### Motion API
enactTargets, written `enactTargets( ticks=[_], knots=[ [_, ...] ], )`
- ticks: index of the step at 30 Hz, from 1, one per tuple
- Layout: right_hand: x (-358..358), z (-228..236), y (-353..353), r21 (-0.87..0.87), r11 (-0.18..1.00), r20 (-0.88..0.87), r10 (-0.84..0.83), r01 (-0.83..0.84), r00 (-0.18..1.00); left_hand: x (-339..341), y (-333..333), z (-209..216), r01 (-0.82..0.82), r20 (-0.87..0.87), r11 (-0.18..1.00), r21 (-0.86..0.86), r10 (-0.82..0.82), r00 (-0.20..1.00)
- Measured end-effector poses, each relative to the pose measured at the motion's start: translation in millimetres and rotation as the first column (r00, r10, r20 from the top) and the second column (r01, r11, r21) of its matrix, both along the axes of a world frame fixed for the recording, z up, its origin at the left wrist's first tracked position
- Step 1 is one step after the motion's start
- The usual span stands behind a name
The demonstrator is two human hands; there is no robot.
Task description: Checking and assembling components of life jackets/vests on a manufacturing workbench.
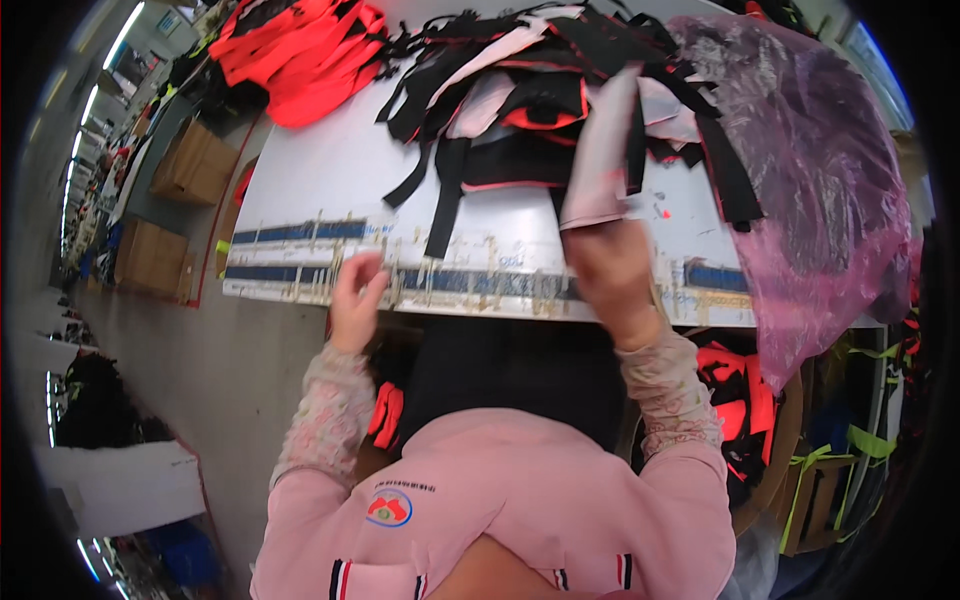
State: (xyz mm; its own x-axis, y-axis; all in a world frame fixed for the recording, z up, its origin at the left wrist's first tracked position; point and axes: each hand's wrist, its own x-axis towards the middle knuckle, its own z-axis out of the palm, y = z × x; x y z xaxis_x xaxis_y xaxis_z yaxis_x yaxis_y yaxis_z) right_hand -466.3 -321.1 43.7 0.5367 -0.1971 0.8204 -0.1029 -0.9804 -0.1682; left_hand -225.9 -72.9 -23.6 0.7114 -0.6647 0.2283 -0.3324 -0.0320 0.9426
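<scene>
My right hand (615,275) is over the table's near edge, smeared by motion. Its fingers close on the lower end of a long pale fabric piece (600,165), which rises from the hand toward the pile behind it. That pile holds black fabric pieces (515,160) with straps, some edged in orange-red, and several whitish panels. A black strap (445,200) trails from it toward me. Off to the left, my left hand (356,300) hovers by the front edge, thumb and fingers apart, holding nothing.
The white table (320,180) has worn blue and tan tape along its front. Orange-red garments (300,60) are heaped at the far left. A pink plastic sheet (810,180) drapes over the right side. Cardboard boxes (155,258) stand on the left; a bin of orange-and-black pieces (735,410) sits below right.
</scene>
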Motion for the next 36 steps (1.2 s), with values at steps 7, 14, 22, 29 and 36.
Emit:
enactTargets(
  ticks=[7,14,22,29,36],
  knots=[
    [24.4,-109.0,90.9,0.231,0.924,-0.498,0.381,-0.304,0.779,-46.0,-43.1,-8.5,0.357,0.333,0.86,0.365,-0.479,0.812],
    [20.0,-104.2,111.3,0.531,0.847,-0.25,0.132,0.022,0.959,-60.1,-24.7,-43.5,0.34,0.283,0.86,0.38,-0.459,0.842],
    [35.0,-123.9,98.6,0.656,0.755,-0.175,0.133,0.015,0.975,-66.3,-24.6,-68.8,0.301,0.276,0.911,0.283,-0.378,0.884],
    [53.7,-104.9,105.2,0.981,0.174,0.075,0.094,-0.091,0.993,-87.3,-33.4,-54.6,0.201,0.309,0.965,0.167,-0.245,0.919],
    [59.0,-114.0,110.0,0.93,0.213,0.299,0.035,-0.299,0.954,-79.4,-16.8,-61.0,0.023,-0.238,1.0,-0.02,-0.027,0.971]
  ],
)
